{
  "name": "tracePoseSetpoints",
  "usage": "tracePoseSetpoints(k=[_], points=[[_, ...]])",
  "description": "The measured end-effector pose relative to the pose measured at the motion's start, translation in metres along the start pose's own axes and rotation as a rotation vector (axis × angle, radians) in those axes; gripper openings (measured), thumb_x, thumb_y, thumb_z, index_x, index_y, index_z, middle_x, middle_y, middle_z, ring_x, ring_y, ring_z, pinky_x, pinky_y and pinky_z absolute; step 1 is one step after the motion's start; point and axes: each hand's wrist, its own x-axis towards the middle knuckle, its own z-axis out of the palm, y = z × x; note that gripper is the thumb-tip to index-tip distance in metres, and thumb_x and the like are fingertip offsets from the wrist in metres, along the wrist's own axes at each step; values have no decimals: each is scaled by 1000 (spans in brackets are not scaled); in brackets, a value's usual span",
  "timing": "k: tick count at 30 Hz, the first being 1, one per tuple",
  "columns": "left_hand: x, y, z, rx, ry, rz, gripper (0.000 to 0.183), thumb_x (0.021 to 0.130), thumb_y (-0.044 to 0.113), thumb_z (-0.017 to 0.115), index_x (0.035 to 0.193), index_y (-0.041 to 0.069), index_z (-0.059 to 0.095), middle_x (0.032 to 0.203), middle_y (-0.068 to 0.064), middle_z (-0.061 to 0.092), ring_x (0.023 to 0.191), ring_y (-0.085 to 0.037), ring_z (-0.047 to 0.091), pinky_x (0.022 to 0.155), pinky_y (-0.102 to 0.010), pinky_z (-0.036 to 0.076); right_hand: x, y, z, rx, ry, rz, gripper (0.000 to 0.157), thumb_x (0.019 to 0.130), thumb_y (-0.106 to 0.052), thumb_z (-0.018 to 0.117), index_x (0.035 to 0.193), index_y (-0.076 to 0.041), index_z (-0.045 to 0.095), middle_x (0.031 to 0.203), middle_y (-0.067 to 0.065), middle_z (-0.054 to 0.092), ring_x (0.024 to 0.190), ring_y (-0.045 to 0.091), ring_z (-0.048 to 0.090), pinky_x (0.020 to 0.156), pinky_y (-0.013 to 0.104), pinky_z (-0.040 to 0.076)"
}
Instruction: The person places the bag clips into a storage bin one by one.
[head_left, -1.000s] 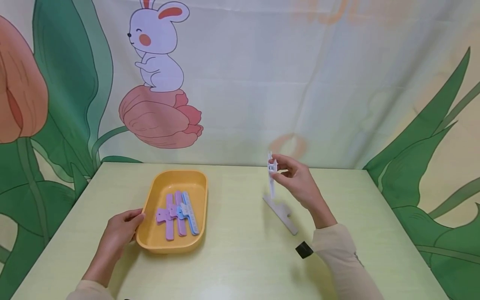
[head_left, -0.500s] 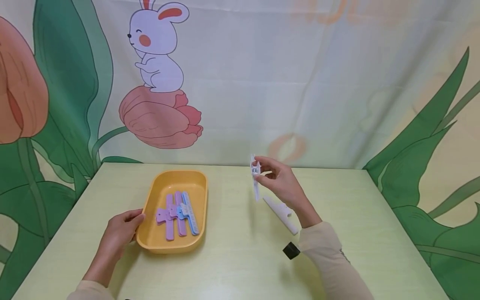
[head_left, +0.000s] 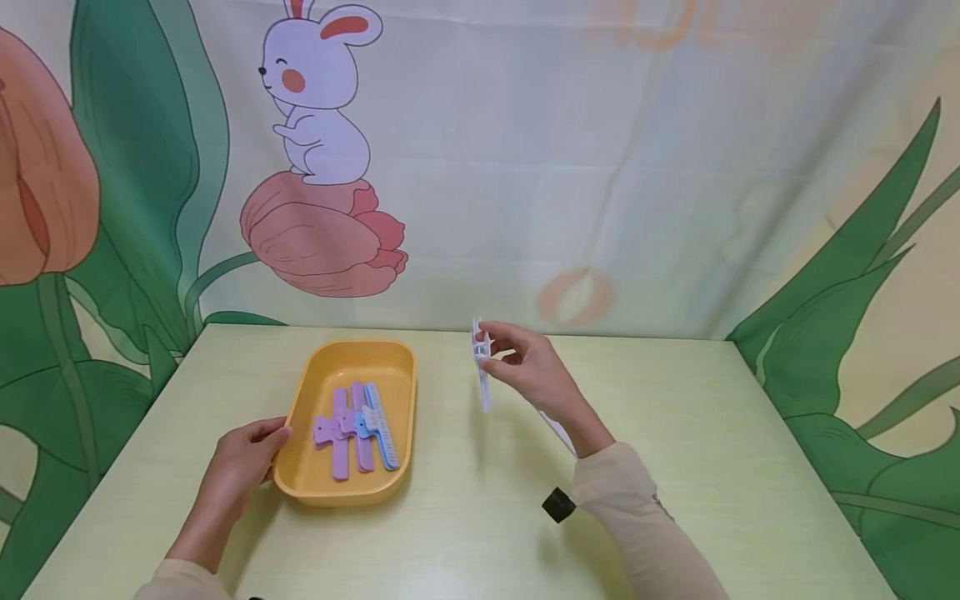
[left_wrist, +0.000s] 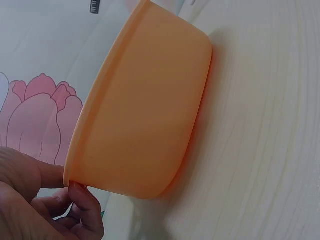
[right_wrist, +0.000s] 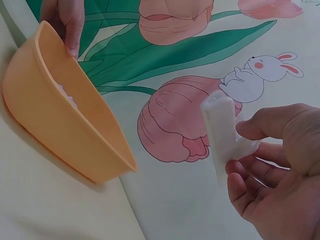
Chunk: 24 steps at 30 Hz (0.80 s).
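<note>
My left hand (head_left: 243, 454) pinches the left rim of a yellow plastic tray (head_left: 360, 358) on the table; the left wrist view shows the fingers at the tray's corner. In the tray lie purple clips (head_left: 340, 454) and a blue clip (head_left: 384, 442) with ruler-like marks, side by side and partly overlapping. To the right of the tray, my right hand (head_left: 528, 367) pinches a white T-shaped plastic clip (head_left: 482, 379) by its handle, its long bar upright above the table. In the right wrist view, thumb and fingers meet on that clip's handle (right_wrist: 244, 146).
Another white clip (head_left: 557, 433) lies on the table, mostly hidden behind the right wrist. A small black block (head_left: 558, 505) shows beside the right sleeve. Behind the table's far edge hangs a cloth (head_left: 480, 208) printed with a rabbit and tulips.
My right hand has moved left toward the tray with the white clip, and its forearm now covers much of the clip on the table. The left hand and tray stay put.
</note>
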Motion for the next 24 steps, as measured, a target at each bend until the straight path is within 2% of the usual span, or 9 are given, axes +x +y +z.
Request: tracePoseSetpoints(k=[7,17,24], points=[[0,-1,0,-3,-4,1,52,110,22,48,150,-12,41,137,-30,52,89,-12,62,69,-24,56,7,4,20,-7,-39,-29,48,94,-3,71,141,-1,61,125,11,67,106,25,64,91,41,53],[-2,-2,0,-1,2,2,52,111,23,47,150,-11,42,139,-30,52,94,-17,62,71,-25,56,16,4,56,-27,-98,-33,48,94,0,69,141,2,60,125,14,68,103,23,64,92,44,54],[-2,-1,0,-2,8,-3,52,111,23,47,150,-11,42,140,-31,51,95,-18,62,71,-23,56,21,6,76,-32,-139,-49,48,93,1,68,141,3,59,128,15,66,104,25,65,90,38,54]])
